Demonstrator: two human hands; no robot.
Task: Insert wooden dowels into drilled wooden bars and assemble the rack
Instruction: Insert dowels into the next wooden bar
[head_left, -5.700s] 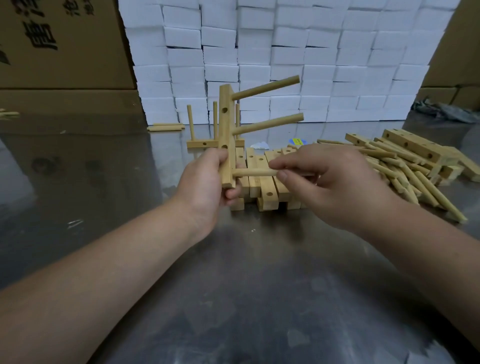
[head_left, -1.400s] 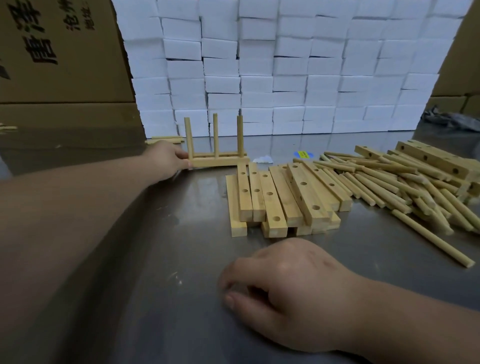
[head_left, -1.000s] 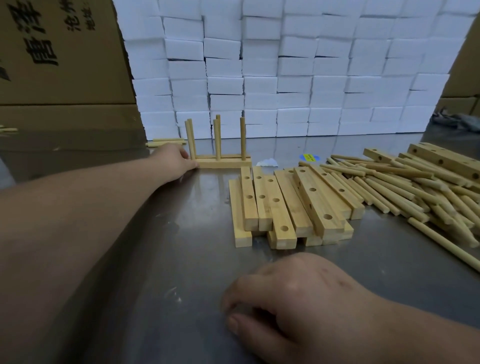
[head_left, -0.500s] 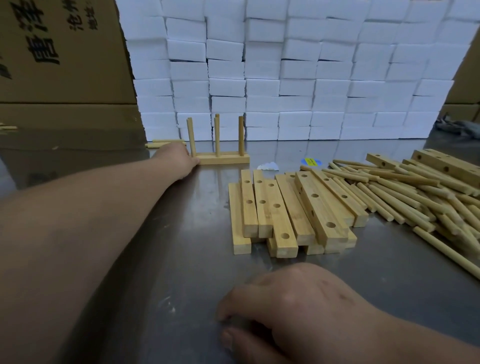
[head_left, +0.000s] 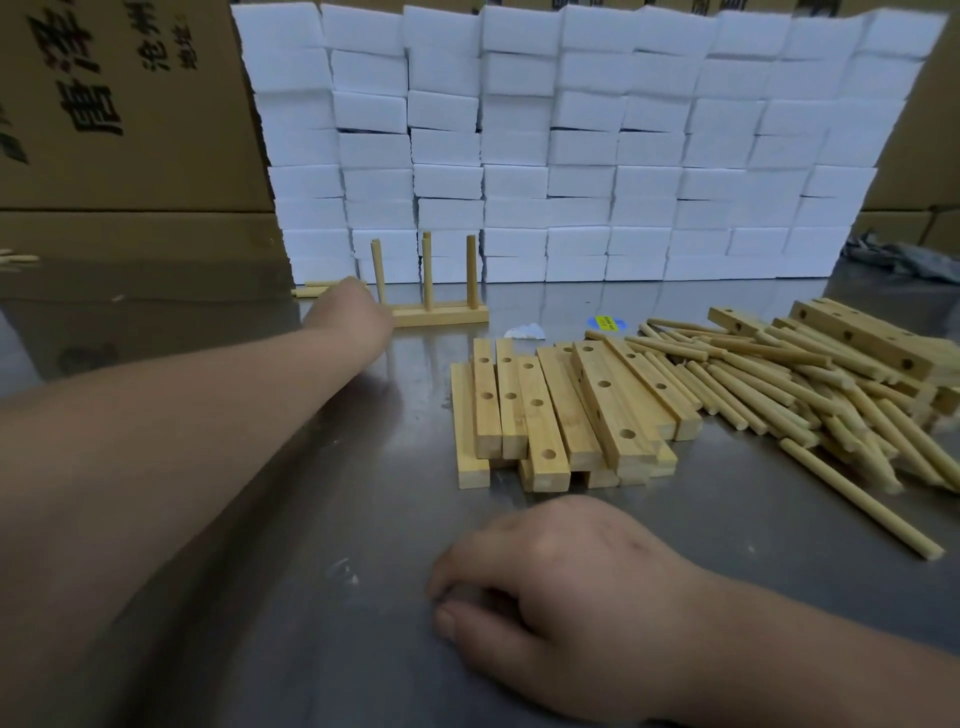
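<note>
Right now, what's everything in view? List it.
rack: 1, pale wood, dowels upright, far centre-left of table
drilled bars: roughly ten, pale wood, stacked mid-table
bars on dowel heap: at least two, pale wood, far right
loose dowels: many, pale wood, heap at right
stray dowels: about two, pale wood, behind left hand
foam blocks: many, white, wall at back
cardboard boxes: several, brown, behind
sticker: 1, yellow, beyond bars
paper scrap: 1, white, beside sticker
cloth: 1, grey, far right
table: 1, steel
left hand: blurred, at rack's left end, grip unclear
right hand: rests on table, fingers loosely curled, holding nothing visible
</note>
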